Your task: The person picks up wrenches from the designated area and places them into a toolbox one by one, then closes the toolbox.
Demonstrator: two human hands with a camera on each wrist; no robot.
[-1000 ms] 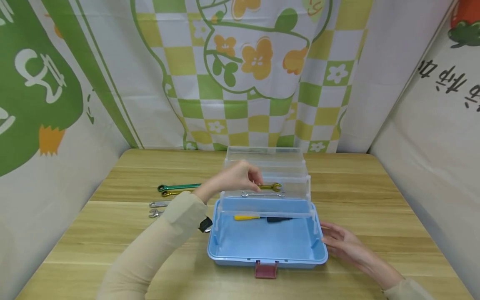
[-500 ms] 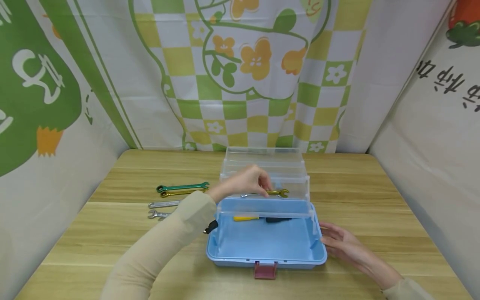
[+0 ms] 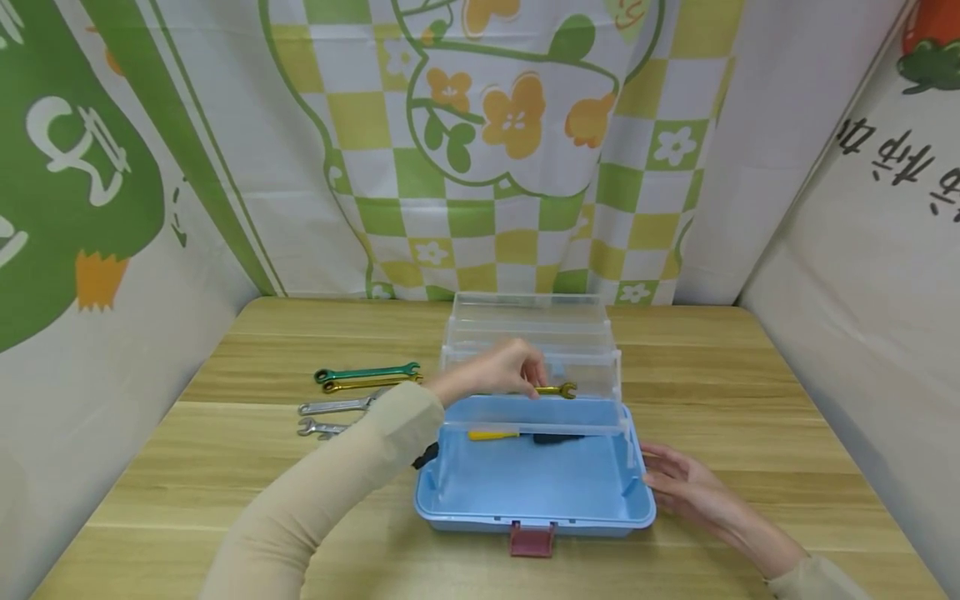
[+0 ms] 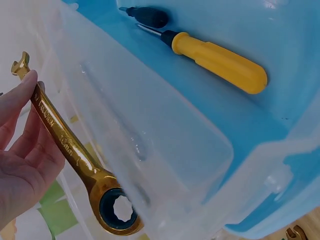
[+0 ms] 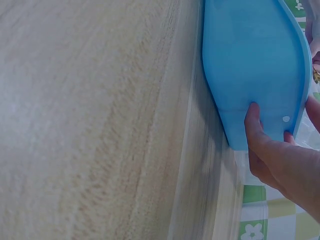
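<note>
My left hand [image 3: 504, 367] pinches a gold ratchet combination wrench [image 4: 66, 139] between thumb and fingers, over the clear trays [image 3: 588, 375] of an opened blue toolbox [image 3: 532, 492]. In the left wrist view the wrench's ring end lies by the edge of a translucent tray, and a slim silver wrench [image 4: 112, 112] shows faintly through that tray's wall. My right hand [image 5: 280, 157] touches the toolbox's right side with fingers extended. Inside the box's bottom lie a yellow-handled screwdriver [image 4: 222, 62] and a black-handled one [image 4: 151, 17].
Left of the box lie a green wrench [image 3: 367, 373], another gold wrench [image 3: 360, 385], a silver adjustable wrench [image 3: 333, 407] and further silver wrenches [image 3: 318, 427], partly behind my left sleeve. A maroon latch [image 3: 532, 540] hangs at the box's front. Patterned curtains [image 3: 495, 225] enclose the table.
My left hand has moved a little right and down with the gold wrench, which now hides the silver wrench from the head view. My right hand has stayed at the box's side.
</note>
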